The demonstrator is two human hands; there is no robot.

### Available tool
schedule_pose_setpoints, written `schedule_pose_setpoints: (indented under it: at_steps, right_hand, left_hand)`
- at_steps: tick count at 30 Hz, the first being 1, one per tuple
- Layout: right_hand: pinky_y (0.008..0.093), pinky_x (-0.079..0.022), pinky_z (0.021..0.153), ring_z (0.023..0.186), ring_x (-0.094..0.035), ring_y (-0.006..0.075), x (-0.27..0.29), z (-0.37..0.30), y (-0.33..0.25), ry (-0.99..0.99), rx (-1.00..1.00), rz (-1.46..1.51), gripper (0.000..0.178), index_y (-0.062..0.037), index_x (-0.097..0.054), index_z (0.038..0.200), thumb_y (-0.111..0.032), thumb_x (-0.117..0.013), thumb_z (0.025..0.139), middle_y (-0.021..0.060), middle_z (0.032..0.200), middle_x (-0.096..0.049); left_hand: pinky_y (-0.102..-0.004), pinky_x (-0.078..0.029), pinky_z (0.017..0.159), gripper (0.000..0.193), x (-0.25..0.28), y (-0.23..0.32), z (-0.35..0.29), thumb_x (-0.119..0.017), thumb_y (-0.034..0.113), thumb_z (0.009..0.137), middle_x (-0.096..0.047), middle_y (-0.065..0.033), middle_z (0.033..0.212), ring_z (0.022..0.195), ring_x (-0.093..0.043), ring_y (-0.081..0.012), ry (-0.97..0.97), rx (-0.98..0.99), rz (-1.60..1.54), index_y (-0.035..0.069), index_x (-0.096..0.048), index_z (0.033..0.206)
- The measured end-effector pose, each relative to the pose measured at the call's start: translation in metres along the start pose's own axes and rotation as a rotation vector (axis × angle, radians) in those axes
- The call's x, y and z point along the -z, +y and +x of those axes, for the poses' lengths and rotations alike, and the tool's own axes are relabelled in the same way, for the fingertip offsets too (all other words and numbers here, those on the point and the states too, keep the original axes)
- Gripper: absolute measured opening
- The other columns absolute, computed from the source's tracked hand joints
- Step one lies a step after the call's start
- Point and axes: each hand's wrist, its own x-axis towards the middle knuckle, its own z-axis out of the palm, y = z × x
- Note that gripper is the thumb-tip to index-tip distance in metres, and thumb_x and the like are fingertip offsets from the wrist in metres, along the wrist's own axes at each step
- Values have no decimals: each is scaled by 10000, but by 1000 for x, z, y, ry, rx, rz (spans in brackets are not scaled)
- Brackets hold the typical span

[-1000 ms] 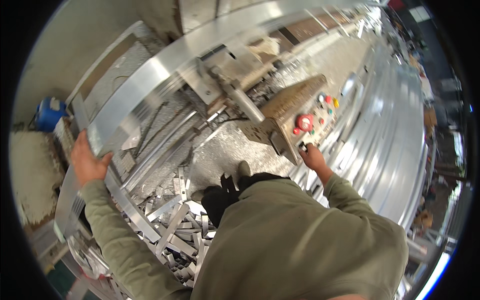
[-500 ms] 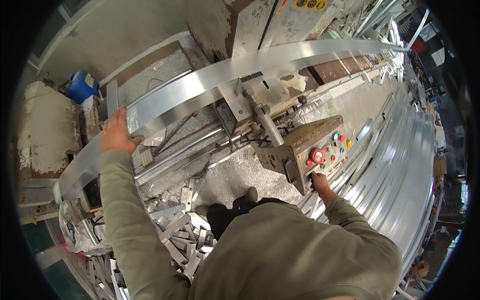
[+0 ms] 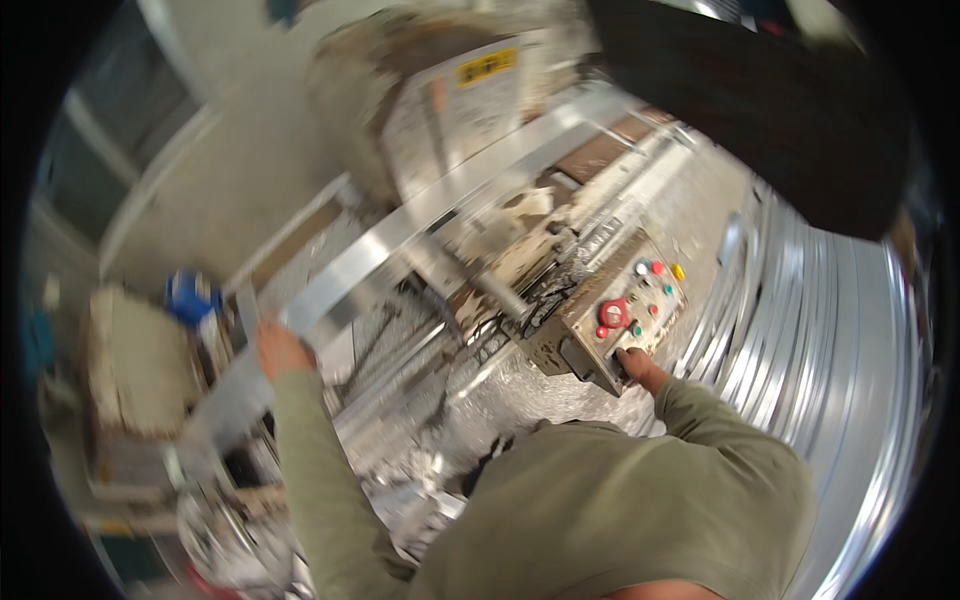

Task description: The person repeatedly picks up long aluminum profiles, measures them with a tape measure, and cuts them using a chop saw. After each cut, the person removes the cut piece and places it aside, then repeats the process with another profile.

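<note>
Both grips unclear: left fingers [image 3: 271,338] on metal bar [image 3: 362,264]; right fingers [image 3: 627,358] at control box [image 3: 588,318]

Motion blur, glare, dark corners

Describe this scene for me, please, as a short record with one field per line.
Left hand: on the bar, toward its lower-left end; grip blurred
Right hand: at the near corner of the control box; exact grip unclear
Bar: silvery, slanting up to the right
Controls: large red button among smaller coloured ones
Left side: blue container
Right side: long metal lengths
Upper right: large dark shape, unidentifiable
Picture: blurred in places
</note>
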Motion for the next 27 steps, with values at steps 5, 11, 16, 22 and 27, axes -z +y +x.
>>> schedule_pose_setpoints:
  at_steps: [5, 11, 16, 22, 27]
  right_hand:
    - [501, -639, 697, 727, -786, 347, 18, -8, 12, -50, 113, -114, 612, 72, -767, 1072, -513, -586, 1064, 246, 852, -779]
    - [582, -573, 1000, 1121, -725, 524, 79, 32, 11, 450, 287, -256, 383, 30, -713, 1191, -269, -578, 992, 351, 1150, -750]
    - [569, -583, 1021, 1136, -736, 502, 113, 109, 23, 615, 290, -221, 442, 20, -623, 1373, -207, -608, 994, 360, 1244, -732]
    - [525, -642, 824, 973, -780, 393, 143, 181, 28, 449, 530, -349, 437, 12, -674, 1349, -206, -660, 971, 246, 1118, -790]
    - [473, -648, 871, 1058, -781, 320, 165, 206, 17, 256, 543, -202, 397, 58, -722, 1302, -209, -636, 1022, 237, 1211, -792]
  left_hand:
    - [-477, -442, 1266, 1164, -1, 17, -2, -1048, 416, 709, -516, -197, 1682, 1564, -484, -360, -88, 54, 130, 3, -456, 1621]
    - [-451, -441, 1278, 1224, 0, 19, 8, -1043, 443, 718, -443, -209, 1736, 1591, -458, -351, -197, 79, 197, -9, -401, 1657]
    - [-430, -487, 1231, 1125, -10, 14, -1, -1022, 408, 775, -516, -246, 1666, 1507, -544, -386, -68, -14, 157, -34, -439, 1629]
    - [-543, -439, 1248, 875, -44, 2, 18, -851, 425, 951, -465, -222, 1672, 1512, -516, -419, -284, 160, 26, 52, -448, 1633]
    - [-589, -378, 1286, 508, -47, 14, 3, -439, 194, 1134, -500, -162, 1725, 1574, -505, -327, -69, 335, 29, 62, -534, 1615]
